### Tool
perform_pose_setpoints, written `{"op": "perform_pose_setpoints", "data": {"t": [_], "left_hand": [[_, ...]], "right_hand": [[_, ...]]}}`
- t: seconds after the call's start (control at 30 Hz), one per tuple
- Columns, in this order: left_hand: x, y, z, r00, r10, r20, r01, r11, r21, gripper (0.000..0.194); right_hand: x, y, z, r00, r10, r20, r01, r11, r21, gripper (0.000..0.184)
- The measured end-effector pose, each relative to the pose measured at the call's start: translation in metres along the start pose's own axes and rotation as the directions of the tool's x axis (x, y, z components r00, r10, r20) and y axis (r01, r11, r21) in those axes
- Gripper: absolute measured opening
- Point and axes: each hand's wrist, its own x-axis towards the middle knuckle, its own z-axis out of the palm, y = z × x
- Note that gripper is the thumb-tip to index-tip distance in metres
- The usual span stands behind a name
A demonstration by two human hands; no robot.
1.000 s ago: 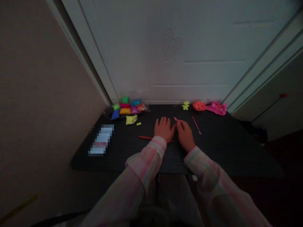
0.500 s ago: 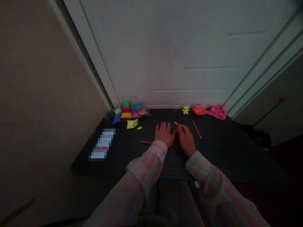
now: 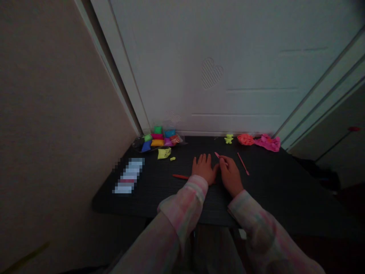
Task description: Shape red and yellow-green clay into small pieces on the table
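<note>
My left hand (image 3: 203, 169) lies flat on the black table, palm down with fingers spread. Beneath its wrist passes a red stick-like tool (image 3: 180, 176), its middle hidden by the hand and sleeve. Close beside it on the right, my right hand (image 3: 230, 176) is closed around a slim pink modelling tool (image 3: 217, 155), whose tip points up and left. Another thin pink tool (image 3: 243, 163) rests to the right of that hand. Left of my hands are a small yellow lump (image 3: 172, 158) and a crumpled yellow packet (image 3: 164, 153).
A clear bag of coloured packets (image 3: 157, 142) lies at the back left. A yellow bear shape (image 3: 228, 139), a coral mass (image 3: 245, 139) and a crumpled pink piece (image 3: 268, 143) sit along the back, before a white door (image 3: 176, 76). A blurred-out rectangle (image 3: 129, 176) is at left.
The camera view has shifted, so the whole scene sits slightly lower and further right. My left hand stays flat; my right hand still holds the pink tool, its fingers turned slightly more over it.
</note>
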Motion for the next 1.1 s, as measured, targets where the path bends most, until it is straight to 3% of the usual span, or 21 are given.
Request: {"op": "perform_pose_setpoints", "data": {"t": [0.07, 0.17, 0.27, 0.5, 0.57, 0.73, 0.8, 0.97, 1.03, 1.1], "left_hand": [[-0.008, 0.0, -0.001, 1.0, 0.026, 0.003, -0.026, 1.0, -0.001, 0.061], [-0.039, 0.003, 0.001, 0.993, 0.12, 0.01, -0.12, 0.993, -0.001, 0.061], [-0.056, 0.005, 0.003, 0.994, 0.109, 0.006, -0.109, 0.994, -0.005, 0.062], [-0.003, 0.005, -0.003, 0.998, 0.052, 0.046, -0.05, 0.998, -0.041, 0.062], [-0.01, 0.005, -0.003, 0.997, 0.066, 0.044, -0.064, 0.997, -0.05, 0.06], [-0.055, 0.009, 0.003, 0.991, 0.134, 0.024, -0.134, 0.991, -0.028, 0.063], [-0.052, 0.009, 0.003, 0.991, 0.132, 0.026, -0.131, 0.991, -0.017, 0.063], [-0.007, 0.007, -0.001, 0.997, 0.062, 0.044, -0.061, 0.998, -0.02, 0.06], [-0.008, 0.007, -0.002, 0.997, 0.064, 0.048, -0.063, 0.997, -0.035, 0.061], [-0.026, 0.008, -0.001, 0.993, 0.108, 0.047, -0.106, 0.993, -0.042, 0.061]], "right_hand": [[-0.001, 0.001, -0.001, 1.0, -0.009, -0.002, 0.009, 1.0, 0.005, 0.032], [-0.001, 0.002, -0.001, 1.0, 0.024, 0.003, -0.024, 0.999, 0.044, 0.031], [0.0, 0.004, 0.002, 0.999, 0.046, 0.009, -0.046, 0.997, 0.066, 0.03], [0.001, 0.006, 0.001, 0.998, 0.052, 0.029, -0.052, 0.999, 0.004, 0.033], [0.0, 0.004, -0.001, 0.998, 0.06, 0.026, -0.06, 0.998, -0.001, 0.033], [-0.001, 0.002, 0.0, 0.995, 0.081, 0.057, -0.082, 0.997, 0.016, 0.034], [0.0, 0.002, 0.001, 0.994, 0.087, 0.072, -0.089, 0.996, 0.017, 0.035], [0.001, 0.002, 0.0, 0.992, 0.11, 0.058, -0.109, 0.994, -0.016, 0.037], [0.001, 0.002, -0.001, 0.991, 0.128, 0.047, -0.127, 0.992, -0.021, 0.039], [0.001, 0.001, -0.002, 0.989, 0.139, 0.043, -0.139, 0.99, -0.005, 0.04]]}}
